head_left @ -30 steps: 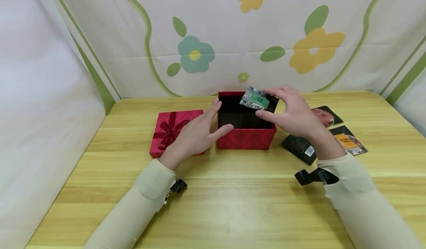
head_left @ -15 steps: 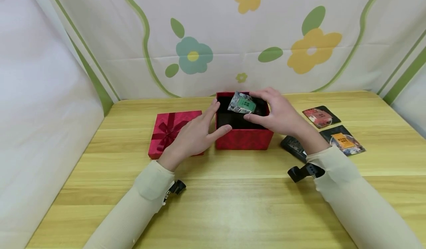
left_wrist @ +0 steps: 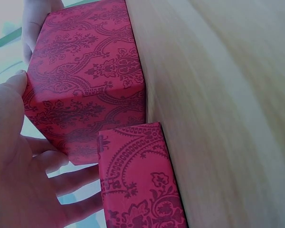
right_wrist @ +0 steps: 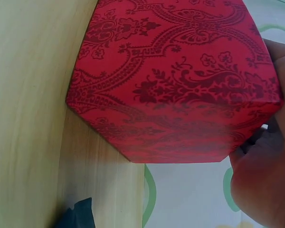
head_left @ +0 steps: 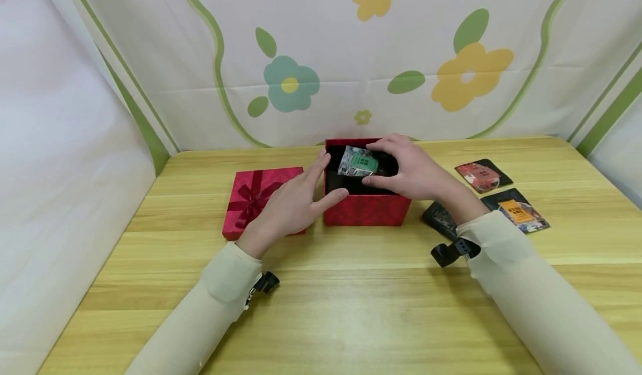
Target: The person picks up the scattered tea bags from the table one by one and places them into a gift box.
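An open red patterned gift box [head_left: 368,210] with a black inside stands mid-table in the head view. My right hand [head_left: 418,166] reaches over its right side and pinches a small packet [head_left: 357,162] with a green label, which lies within the box's opening. Along the left side of the box my left hand [head_left: 293,199] stretches its fingers, the thumb close to the near left corner. In the left wrist view that thumb touches the box [left_wrist: 85,61], with the fingers spread beside the lid [left_wrist: 137,180].
The red lid [head_left: 241,188] with a ribbon bow lies left of the box, partly under my left hand. To the right are a red-labelled packet [head_left: 478,175], an orange-labelled packet [head_left: 519,212] and a black packet [head_left: 438,219], partly covered by my right arm. A flowered cloth [head_left: 200,107] hangs behind.
My right hand has moved left and lower into the box with the green-labelled packet, which now lies flatter. The left hand has stayed at the box's side.
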`<state>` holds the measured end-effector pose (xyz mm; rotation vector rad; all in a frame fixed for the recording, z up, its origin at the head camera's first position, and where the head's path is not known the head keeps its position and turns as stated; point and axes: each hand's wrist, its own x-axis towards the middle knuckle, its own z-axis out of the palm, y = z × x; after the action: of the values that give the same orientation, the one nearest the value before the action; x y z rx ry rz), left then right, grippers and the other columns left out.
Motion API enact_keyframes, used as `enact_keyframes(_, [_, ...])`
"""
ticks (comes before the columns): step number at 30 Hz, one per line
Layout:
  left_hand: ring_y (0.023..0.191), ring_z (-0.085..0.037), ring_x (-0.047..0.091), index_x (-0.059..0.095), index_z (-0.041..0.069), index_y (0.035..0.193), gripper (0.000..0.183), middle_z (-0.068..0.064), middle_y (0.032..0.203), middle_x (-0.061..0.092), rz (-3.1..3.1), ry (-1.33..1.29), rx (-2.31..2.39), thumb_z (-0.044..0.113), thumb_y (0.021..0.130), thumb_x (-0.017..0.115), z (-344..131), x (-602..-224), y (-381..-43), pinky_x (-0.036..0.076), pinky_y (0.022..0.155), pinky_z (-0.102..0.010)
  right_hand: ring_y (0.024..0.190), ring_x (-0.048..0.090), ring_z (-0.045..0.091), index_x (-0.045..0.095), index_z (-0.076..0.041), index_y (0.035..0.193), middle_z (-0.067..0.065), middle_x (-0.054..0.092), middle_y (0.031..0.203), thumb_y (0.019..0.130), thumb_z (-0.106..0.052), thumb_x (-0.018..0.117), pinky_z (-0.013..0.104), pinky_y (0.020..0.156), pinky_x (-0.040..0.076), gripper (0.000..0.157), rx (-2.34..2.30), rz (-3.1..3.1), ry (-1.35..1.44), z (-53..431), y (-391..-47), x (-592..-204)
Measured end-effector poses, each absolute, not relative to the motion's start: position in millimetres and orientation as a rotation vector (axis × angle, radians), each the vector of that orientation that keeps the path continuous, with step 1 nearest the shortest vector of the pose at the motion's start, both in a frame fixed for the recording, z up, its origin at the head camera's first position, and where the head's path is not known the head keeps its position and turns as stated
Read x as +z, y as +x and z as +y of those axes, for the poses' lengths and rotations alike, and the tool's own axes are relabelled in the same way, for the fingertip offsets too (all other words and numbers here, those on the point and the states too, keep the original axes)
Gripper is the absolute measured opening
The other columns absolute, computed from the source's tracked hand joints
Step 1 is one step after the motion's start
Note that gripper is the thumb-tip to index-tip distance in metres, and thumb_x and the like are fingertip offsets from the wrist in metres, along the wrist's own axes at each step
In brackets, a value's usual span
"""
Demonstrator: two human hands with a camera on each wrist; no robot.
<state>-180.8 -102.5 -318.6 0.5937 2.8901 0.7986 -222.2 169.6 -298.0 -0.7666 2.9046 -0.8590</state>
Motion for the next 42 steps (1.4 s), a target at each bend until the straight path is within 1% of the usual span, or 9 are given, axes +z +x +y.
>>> enact_keyframes(6, [0.156,-0.029,0.044,0.011,0.026,0.173,0.093,0.006,0.179,0.017,2.896,0.602,0.801,0.072,0.102,0.049,-103,-319,-181,0.047,0.117,-0.057,0.150,0.039,0.039,0.055,-0.006,0.153,0.017,0.049,0.159,0.094,-0.040,0.080,0.061,0.123,0.034,0.072,-0.742,2.902,-0.821,166,-225,-298])
enact_keyframes(13, [0.156,-0.029,0.044,0.012,0.027,0.173,0.093,0.009,0.180,0.014,2.898,0.607,0.803,0.073,0.102,0.049,-103,-320,-181,0.046,0.118,-0.057,0.144,0.044,0.040,0.060,-0.001,0.148,0.019,0.058,0.150,0.094,-0.037,0.081,0.058,0.121,0.036,0.068,-0.604,2.914,-0.906,162,-228,-297])
enact_keyframes(19, [0.156,-0.028,0.044,0.011,0.029,0.173,0.092,0.013,0.180,0.009,2.891,0.613,0.809,0.074,0.101,0.048,-103,-320,-182,0.046,0.119,-0.055,0.147,0.041,0.040,0.060,-0.002,0.147,0.019,0.058,0.151,0.095,-0.037,0.080,0.058,0.124,0.033,0.066,-0.528,2.913,-0.897,159,-228,-298])
enact_keyframes(24, [0.155,-0.028,0.045,0.010,0.031,0.172,0.092,0.014,0.180,0.008,2.886,0.612,0.807,0.074,0.102,0.048,-103,-321,-182,0.046,0.119,-0.055,0.147,0.041,0.039,0.062,-0.004,0.146,0.018,0.059,0.151,0.095,-0.038,0.080,0.058,0.124,0.033,0.064,-0.497,2.911,-0.894,158,-229,-300])
enact_keyframes(28, [0.155,-0.028,0.045,0.010,0.030,0.173,0.092,0.013,0.180,0.009,2.887,0.609,0.803,0.074,0.101,0.048,-103,-321,-182,0.046,0.119,-0.055,0.148,0.040,0.040,0.063,-0.004,0.145,0.017,0.060,0.151,0.095,-0.037,0.080,0.059,0.124,0.033,0.063,-0.471,2.904,-0.888,157,-229,-299])
enact_keyframes(32, [0.154,-0.028,0.046,0.011,0.028,0.173,0.093,0.010,0.180,0.014,2.887,0.608,0.809,0.074,0.101,0.049,-103,-321,-183,0.046,0.118,-0.055,0.150,0.038,0.041,0.063,-0.003,0.144,0.016,0.059,0.154,0.094,-0.037,0.080,0.060,0.125,0.031,0.063,-0.459,2.895,-0.893,157,-229,-298])
enact_keyframes(38, [0.155,-0.028,0.046,0.011,0.028,0.173,0.093,0.010,0.180,0.014,2.888,0.609,0.807,0.074,0.101,0.048,-103,-321,-182,0.047,0.118,-0.055,0.150,0.040,0.040,0.063,-0.004,0.145,0.017,0.057,0.154,0.096,-0.041,0.078,0.061,0.125,0.031,0.063,-0.597,2.876,-0.898,161,-227,-300])
enact_keyframes(42, [0.155,-0.027,0.045,0.009,0.030,0.173,0.093,0.011,0.180,0.013,2.887,0.608,0.807,0.075,0.101,0.047,-104,-322,-182,0.046,0.119,-0.055,0.149,0.042,0.038,0.061,-0.008,0.148,0.015,0.055,0.156,0.098,-0.041,0.077,0.062,0.123,0.034,0.062,-0.779,2.876,-0.858,167,-223,-300])
